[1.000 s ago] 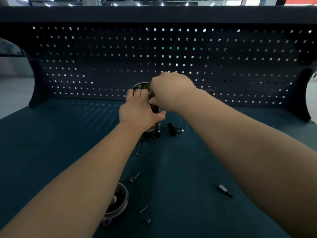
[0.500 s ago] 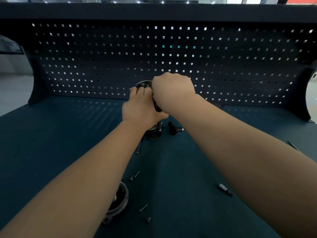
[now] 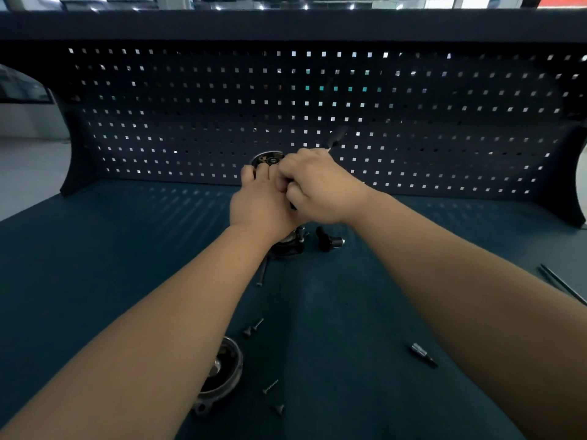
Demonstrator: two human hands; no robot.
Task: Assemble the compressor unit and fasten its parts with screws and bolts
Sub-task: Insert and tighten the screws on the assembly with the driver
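My left hand is wrapped round the dark, upright cylindrical metal compressor body. It stands on the blue-green desk directly under both hands. Only its round top face shows past my left fingertips, and its base shows below my wrist. My right hand is pressed against the left and fisted on a slim dark tool, whose blurred handle end sticks up beyond my knuckles. The tip is hidden, so I cannot tell which fastener it sits in.

I judge I am driving a fastener at the top of the unit. To do it well, my left grip should resist the twist so the body does not turn or tip on its narrow base. I want the tool in line with the fastener and pressed in as I turn, so it does not slip out. I would only snug this one and tighten fully once the others are in.

A long dark bolt lies just below my left wrist, and a small black fitting with a silver end sits beside my right wrist. Short dark screws lie between my forearms, and a round metal end cover lies partly under the left one. I should keep my elbows quiet so nothing gets swept away.
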